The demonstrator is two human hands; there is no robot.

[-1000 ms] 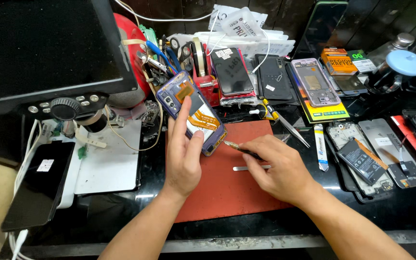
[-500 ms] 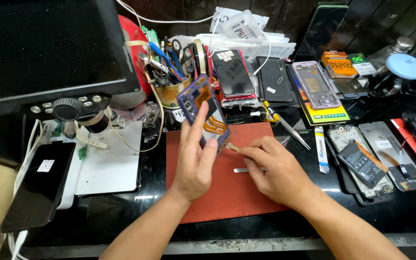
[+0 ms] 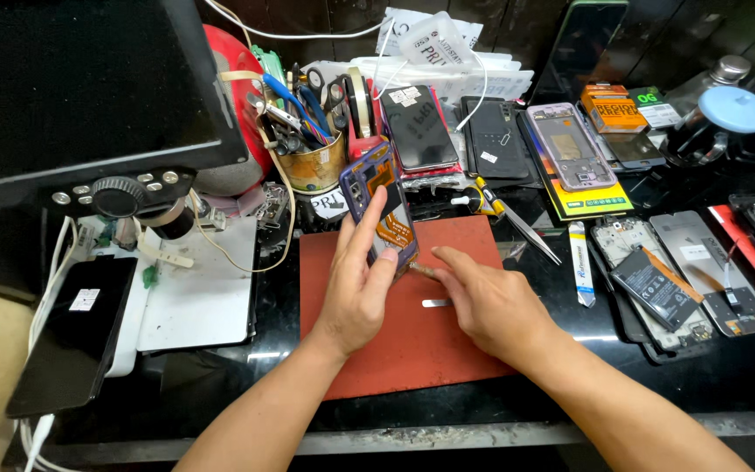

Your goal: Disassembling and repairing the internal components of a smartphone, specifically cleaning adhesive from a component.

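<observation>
My left hand [image 3: 358, 284] grips an opened phone [image 3: 380, 203] with a purple frame and an orange flex cable, tilted up on its lower edge above the red work mat [image 3: 412, 350]. My right hand [image 3: 481, 301] is closed on a thin tool [image 3: 423, 269] whose tip touches the phone's lower right edge. A small metal piece [image 3: 437, 303] lies on the mat just under my right hand.
A tin of tools [image 3: 312, 162] stands behind the mat. Several phones and phone backs [image 3: 570, 144] lie at the back and right, an opened phone with a battery [image 3: 653, 275] among them. A black phone [image 3: 76, 332] and white pad [image 3: 198, 288] lie left, beneath a monitor [image 3: 72, 79].
My left hand has tipped the phone up more steeply and moved it right. My right hand has followed, keeping the tool at the phone's lower edge.
</observation>
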